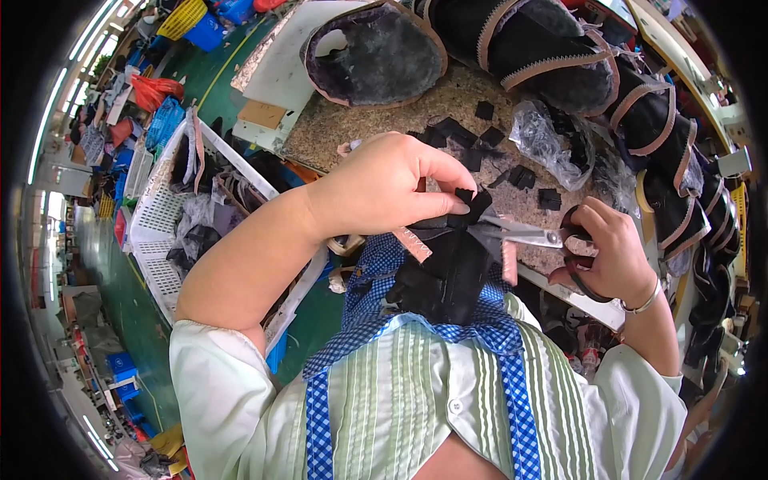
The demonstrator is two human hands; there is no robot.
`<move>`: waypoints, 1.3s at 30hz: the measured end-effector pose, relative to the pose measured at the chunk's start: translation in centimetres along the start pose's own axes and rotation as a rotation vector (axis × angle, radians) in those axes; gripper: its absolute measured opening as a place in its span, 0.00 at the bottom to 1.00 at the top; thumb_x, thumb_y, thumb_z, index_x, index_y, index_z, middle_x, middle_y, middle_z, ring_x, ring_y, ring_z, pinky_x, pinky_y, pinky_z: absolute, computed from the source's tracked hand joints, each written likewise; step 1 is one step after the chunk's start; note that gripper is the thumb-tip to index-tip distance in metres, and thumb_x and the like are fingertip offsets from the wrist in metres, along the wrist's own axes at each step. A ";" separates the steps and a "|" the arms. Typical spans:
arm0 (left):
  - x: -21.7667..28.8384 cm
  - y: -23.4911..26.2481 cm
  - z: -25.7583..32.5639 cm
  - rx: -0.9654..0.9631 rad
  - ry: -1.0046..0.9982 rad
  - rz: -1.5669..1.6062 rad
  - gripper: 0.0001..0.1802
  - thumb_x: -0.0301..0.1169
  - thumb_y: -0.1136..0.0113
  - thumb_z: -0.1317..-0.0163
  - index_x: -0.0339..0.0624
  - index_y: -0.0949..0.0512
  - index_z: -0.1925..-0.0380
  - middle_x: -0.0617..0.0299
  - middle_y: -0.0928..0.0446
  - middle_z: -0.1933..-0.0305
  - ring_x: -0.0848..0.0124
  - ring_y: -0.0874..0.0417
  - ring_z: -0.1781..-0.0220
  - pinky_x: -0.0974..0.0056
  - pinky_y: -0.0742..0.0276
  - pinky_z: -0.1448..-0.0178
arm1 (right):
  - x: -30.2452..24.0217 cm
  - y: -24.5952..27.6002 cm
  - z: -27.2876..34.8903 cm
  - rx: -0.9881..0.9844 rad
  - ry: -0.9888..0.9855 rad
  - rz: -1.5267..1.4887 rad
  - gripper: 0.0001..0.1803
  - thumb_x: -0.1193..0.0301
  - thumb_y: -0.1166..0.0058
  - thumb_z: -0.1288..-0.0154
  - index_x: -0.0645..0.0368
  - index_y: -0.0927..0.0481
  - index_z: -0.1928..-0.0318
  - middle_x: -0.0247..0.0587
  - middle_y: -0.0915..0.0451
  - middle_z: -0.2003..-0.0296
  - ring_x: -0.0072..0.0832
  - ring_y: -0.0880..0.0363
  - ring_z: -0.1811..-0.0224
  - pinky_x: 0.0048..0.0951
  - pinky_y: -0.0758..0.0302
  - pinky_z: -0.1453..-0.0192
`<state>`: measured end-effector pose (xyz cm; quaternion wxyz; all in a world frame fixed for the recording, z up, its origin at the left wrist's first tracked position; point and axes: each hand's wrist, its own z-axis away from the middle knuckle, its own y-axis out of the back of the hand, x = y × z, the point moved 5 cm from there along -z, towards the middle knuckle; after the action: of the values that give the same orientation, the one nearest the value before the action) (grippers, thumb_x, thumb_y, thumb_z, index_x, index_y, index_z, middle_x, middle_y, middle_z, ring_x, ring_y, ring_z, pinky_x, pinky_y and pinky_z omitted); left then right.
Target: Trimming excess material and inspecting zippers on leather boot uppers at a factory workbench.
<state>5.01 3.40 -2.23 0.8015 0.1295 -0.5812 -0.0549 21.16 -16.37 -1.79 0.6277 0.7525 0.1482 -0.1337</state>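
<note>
left hand: arm bent in front of the chest, grip pinched tight on the top edge of a black fabric piece
right hand: fingers through the scissors handles, blades on the fabric
fabric: held above the lap, just off the desk edge

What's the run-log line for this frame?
left hand: pinching black fabric piece | right hand: holding scissors, blades at fabric | worktop: black scraps, boot uppers
</note>
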 end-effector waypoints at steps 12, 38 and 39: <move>1.3 -0.7 -0.2 0.078 -0.342 -0.317 0.13 0.18 0.42 0.43 0.38 0.18 0.58 0.57 0.17 0.56 0.70 0.15 0.58 0.68 0.20 0.56 | 0.3 -1.1 -1.6 -0.105 -0.012 -0.169 0.29 0.57 0.23 0.63 0.62 0.25 0.66 0.46 0.27 0.73 0.49 0.25 0.71 0.39 0.28 0.69; 4.0 5.5 1.9 0.033 -0.277 0.003 0.14 0.20 0.33 0.46 0.40 0.22 0.59 0.67 0.22 0.74 0.81 0.21 0.72 0.70 0.23 0.75 | -3.4 -3.7 -6.1 -0.250 0.173 -0.847 0.40 0.73 0.21 0.62 0.66 0.24 0.45 0.45 0.18 0.50 0.32 0.22 0.44 0.32 0.30 0.38; 3.3 7.3 2.0 0.192 -0.534 -0.133 0.15 0.21 0.34 0.44 0.40 0.23 0.56 0.66 0.20 0.68 0.79 0.18 0.65 0.70 0.20 0.65 | -3.8 -3.4 -7.2 -0.194 0.156 -0.859 0.33 0.75 0.22 0.58 0.65 0.22 0.49 0.39 0.15 0.58 0.23 0.19 0.52 0.28 0.26 0.44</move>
<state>3.73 9.38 3.38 0.5990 0.2237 -0.7642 -0.0844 16.48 -8.87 -2.13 0.5696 0.5682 0.5060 -0.3109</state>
